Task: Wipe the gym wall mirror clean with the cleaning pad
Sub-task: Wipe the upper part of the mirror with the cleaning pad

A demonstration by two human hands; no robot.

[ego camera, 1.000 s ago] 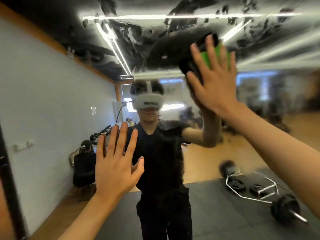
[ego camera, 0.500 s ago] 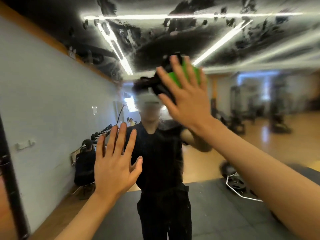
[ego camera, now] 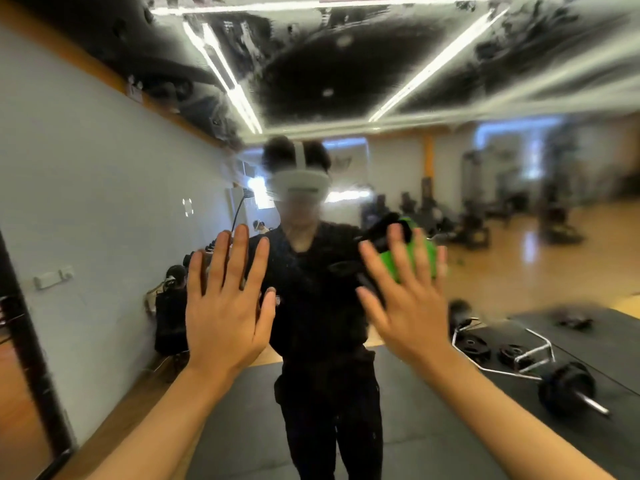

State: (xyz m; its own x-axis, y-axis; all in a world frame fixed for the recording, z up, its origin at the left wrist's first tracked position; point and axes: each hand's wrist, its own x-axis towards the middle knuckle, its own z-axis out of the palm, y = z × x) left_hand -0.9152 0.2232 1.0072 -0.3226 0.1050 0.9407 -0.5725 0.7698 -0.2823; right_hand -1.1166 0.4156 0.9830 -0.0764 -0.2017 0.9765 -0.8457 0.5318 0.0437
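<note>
The wall mirror (ego camera: 485, 237) fills the view and reflects the gym and a person in black. My right hand (ego camera: 405, 296) presses the green and black cleaning pad (ego camera: 420, 252) flat against the glass at chest height, fingers straight and spread over it. Most of the pad is hidden behind that hand. My left hand (ego camera: 225, 303) lies flat on the mirror to the left, fingers straight, holding nothing. The upper part of the glass (ego camera: 311, 64) shows smeared, streaky patches.
The mirror's dark frame edge (ego camera: 24, 341) runs down the far left. Reflected in the glass are a barbell with plates (ego camera: 540, 368) on black floor mats at the right, gym machines at the back and a seated person (ego camera: 173, 306) at the left wall.
My right hand has swept the pad from the upper right of the mirror down and to the left, to chest height. My left hand has stayed flat on the glass.
</note>
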